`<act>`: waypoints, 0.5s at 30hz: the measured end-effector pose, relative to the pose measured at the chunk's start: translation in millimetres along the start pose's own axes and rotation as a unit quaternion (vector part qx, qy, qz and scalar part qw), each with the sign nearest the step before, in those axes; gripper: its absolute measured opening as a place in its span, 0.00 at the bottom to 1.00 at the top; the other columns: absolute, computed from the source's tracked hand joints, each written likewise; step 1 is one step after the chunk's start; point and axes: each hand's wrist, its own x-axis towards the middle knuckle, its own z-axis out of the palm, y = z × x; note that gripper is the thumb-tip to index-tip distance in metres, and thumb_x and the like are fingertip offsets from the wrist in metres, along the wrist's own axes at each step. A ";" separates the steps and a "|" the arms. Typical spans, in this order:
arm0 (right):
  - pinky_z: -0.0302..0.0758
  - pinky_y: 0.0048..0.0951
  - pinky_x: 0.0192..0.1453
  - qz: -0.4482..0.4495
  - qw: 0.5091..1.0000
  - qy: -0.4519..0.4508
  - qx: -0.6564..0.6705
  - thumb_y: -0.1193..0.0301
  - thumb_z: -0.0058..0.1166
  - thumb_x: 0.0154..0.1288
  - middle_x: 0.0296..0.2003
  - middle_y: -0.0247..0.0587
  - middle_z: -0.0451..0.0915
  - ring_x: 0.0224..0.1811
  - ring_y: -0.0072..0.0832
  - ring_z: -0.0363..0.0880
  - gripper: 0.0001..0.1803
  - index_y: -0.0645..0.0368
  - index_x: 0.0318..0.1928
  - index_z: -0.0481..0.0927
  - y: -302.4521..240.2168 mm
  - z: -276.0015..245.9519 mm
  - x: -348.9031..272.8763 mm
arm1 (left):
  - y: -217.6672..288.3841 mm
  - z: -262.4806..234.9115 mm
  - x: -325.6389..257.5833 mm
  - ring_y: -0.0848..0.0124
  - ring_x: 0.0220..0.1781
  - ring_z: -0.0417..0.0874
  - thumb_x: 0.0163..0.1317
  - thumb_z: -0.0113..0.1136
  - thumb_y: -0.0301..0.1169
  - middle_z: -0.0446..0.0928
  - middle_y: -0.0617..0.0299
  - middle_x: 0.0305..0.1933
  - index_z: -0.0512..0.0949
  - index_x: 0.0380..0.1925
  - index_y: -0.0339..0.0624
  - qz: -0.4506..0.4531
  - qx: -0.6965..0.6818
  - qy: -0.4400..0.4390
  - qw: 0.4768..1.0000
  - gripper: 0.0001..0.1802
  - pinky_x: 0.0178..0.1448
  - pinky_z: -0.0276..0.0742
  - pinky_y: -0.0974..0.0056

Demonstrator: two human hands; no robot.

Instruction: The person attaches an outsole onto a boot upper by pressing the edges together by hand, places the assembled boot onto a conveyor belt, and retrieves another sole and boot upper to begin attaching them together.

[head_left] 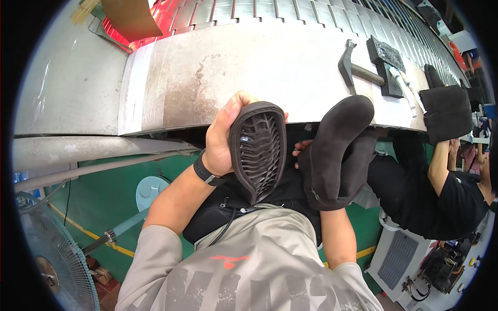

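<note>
Grey metal surface point(249, 67) ahead of us | our left hand point(224, 137) wraps one dark sole point(258, 147), tread side up for view | right hand point(302, 152), fingers curled, grips one black suede boot point(337, 150), toe up, beside the sole | one hammer point(350, 65) further on | one fan point(49, 259) lower left.

L forearm comes up from lower left, bare, elbow bent, dark watch band on wrist. My left hand point(224, 136) raised, thumb side toward me, fingers curled round what it grips, tips just showing over the top. R forearm rises nearly straight from lower edge. My right hand point(302, 151) mostly hidden; only fingertips show, prob. wrapped in a closed grip.
</note>
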 end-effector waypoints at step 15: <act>0.91 0.43 0.53 -0.002 0.999 -0.047 -0.020 0.65 0.52 0.84 0.58 0.62 0.80 0.56 0.46 0.86 0.23 0.77 0.62 0.73 -2.8 -3.6 -3.2 | 23.1 -4.6 5.4 0.46 0.70 0.83 0.76 0.43 0.72 0.80 0.33 0.64 0.68 0.65 0.33 -0.042 0.176 -0.033 0.983 0.47 0.72 0.82 0.44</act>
